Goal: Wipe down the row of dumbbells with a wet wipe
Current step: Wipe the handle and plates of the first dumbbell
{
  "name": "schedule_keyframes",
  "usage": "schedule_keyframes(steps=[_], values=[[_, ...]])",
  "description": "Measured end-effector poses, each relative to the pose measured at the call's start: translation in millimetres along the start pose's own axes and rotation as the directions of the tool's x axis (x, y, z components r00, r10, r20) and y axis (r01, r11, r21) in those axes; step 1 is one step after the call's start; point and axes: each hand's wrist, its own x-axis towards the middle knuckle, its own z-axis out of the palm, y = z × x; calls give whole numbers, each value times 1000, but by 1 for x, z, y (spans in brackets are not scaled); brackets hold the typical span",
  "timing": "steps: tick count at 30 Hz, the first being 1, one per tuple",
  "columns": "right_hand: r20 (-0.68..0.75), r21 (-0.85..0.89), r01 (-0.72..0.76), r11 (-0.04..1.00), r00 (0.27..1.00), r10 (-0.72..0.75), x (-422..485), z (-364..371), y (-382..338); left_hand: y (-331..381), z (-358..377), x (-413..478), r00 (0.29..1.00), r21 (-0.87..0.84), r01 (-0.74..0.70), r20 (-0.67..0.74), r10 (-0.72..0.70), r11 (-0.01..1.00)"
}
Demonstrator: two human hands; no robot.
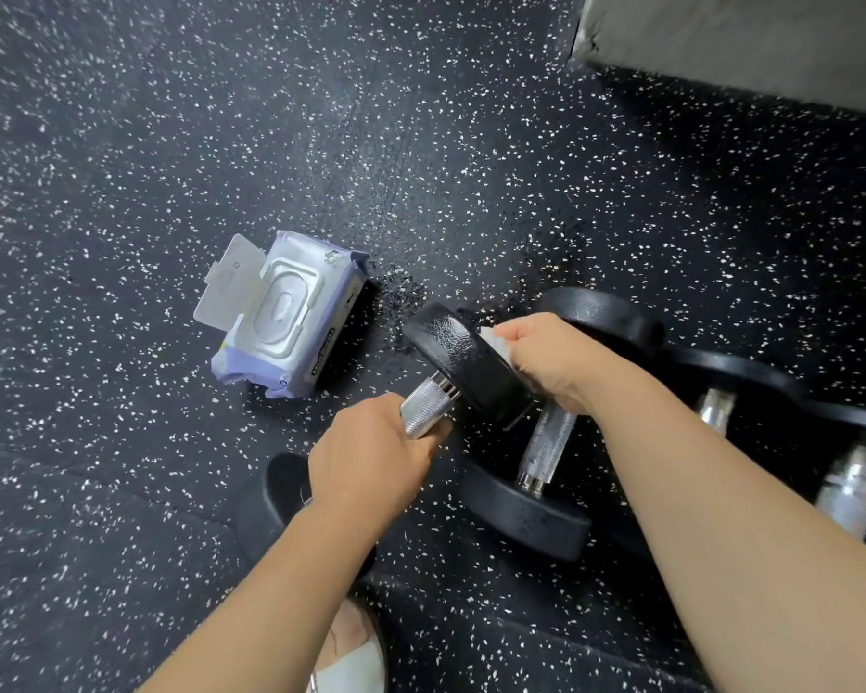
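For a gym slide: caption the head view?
Left hand grips a dumbbell by its handle while right hand holds a wipe against its head; open pack nearby.

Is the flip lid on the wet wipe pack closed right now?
No, the flip lid of the wet wipe pack is swung open, leaving the dispensing opening uncovered.

wipe (494, 343) mostly hidden, rightmost dumbbell (853, 480) cropped

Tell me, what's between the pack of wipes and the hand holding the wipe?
The black end of the dumbbell held by the left hand, plus some speckled floor beside the pack of wipes, in the head view.
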Motion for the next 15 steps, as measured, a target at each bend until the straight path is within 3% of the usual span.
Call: schedule_keyframes(steps=[5,10,12,15], values=[[-57,-128,-48,991,998,41,-16,-9,7,3,1,3,1000,-24,13,-15,-14,1000],[-95,-332,155,930,976,-196,-49,-19,-3,5,0,7,999,-37,44,-20,-44,998],[-60,-291,217,932,968,-244,-64,-20,-10,4,-1,9,998,-52,53,-22,-54,997],[-54,-52,243,969,968,-245,-68,-18,-11,2,-1,9,998,-67,56,-23,-58,996]])
